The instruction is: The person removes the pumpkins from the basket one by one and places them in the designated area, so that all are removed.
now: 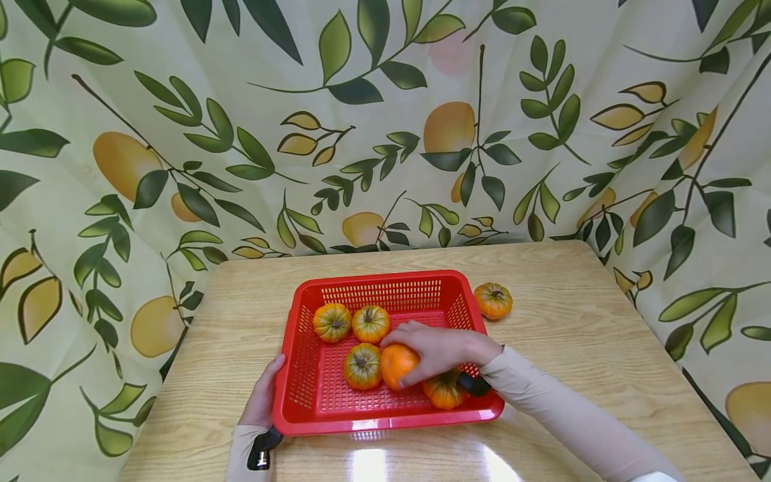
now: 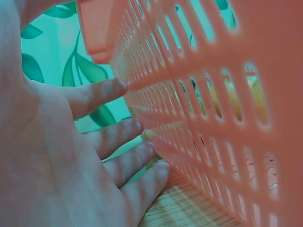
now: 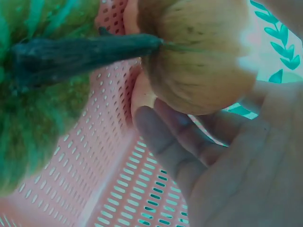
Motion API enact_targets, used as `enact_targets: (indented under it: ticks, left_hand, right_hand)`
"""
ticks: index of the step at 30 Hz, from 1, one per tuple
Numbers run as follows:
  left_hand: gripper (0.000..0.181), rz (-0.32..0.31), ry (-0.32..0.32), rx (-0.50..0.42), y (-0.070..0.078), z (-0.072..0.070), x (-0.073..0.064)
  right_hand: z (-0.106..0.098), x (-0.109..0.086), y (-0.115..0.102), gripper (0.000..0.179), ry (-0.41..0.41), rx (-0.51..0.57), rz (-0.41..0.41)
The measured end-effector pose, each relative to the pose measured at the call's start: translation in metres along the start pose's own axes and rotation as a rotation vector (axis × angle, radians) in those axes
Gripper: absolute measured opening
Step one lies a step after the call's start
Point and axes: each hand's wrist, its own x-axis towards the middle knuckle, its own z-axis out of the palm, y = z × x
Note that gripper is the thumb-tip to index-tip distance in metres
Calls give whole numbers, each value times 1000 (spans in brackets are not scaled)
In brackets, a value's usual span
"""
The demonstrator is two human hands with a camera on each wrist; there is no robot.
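A red plastic basket (image 1: 385, 424) with slotted walls stands on the table, several small pumpkins inside. My right hand (image 1: 430, 348) reaches in over the right side and grips a smooth orange pumpkin (image 1: 397, 365). In the right wrist view, fingers curl under that pumpkin (image 3: 208, 61), while a green-streaked pumpkin (image 3: 42, 118) with a thick stem is close to the camera. A mottled pumpkin (image 1: 363, 366) is just left of the held one; another pumpkin (image 1: 444, 391) lies under my right wrist. My left hand (image 1: 264, 391) touches the basket's left side, its fingers extended along the slotted wall (image 2: 208, 56).
Two more pumpkins, one (image 1: 332, 323) at the basket's left and one (image 1: 370, 324) beside it, sit toward the back. Outside, a single pumpkin (image 1: 494, 300) rests on the wooden table (image 1: 542, 288) near the basket's back right corner. Leaf-patterned cloth (image 1: 385, 167) hangs behind the table.
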Motion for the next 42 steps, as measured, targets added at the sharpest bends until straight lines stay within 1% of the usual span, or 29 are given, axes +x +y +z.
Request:
enact_targets:
  ticks: [2,5,9,14,19,22,24,27,29,33,35,39,42]
  left_hand:
    - [40,6,11,5,0,0,0]
    - [39,18,33,28,-1,0,0]
    - [39,17,62,41,-2,-2,0]
    - [40,21,77,45,-3,-1,1]
    - [39,21,65,46,-2,-1,0]
    - [39,17,50,46,-1,-1,0]
    - [39,7,36,35,0,-1,-1]
    - [39,-1,19,22,0,0,0]
    - [39,-3,19,16,0,1,0]
    - [39,-5,49,25,0,2,-1]
    - [41,-18,71,19,1,3,-1]
    - [43,-11,98,33,1,5,0]
    - [45,-5,108,37,2,5,0]
  right_hand:
    - [-1,0,1,69,31,8,-25]
    - [-2,-2,1,71,57,36,-36]
    - [-3,-4,2,72,56,89,-20]
    - [-3,-5,5,73,61,114,-13]
    - [-5,-6,6,67,68,154,-4]
    - [-5,-6,5,66,86,183,0]
    - [-6,-7,4,71,109,183,-2]
    - [-9,-8,4,81,140,143,-15]
    - [-10,-9,4,84,155,110,-28]
    - [-13,-11,5,76,176,98,-40]
    - [-15,-12,5,71,194,100,-45]
    - [-18,-14,4,65,232,176,-39]
    - [-20,-16,5,69,249,238,-33]
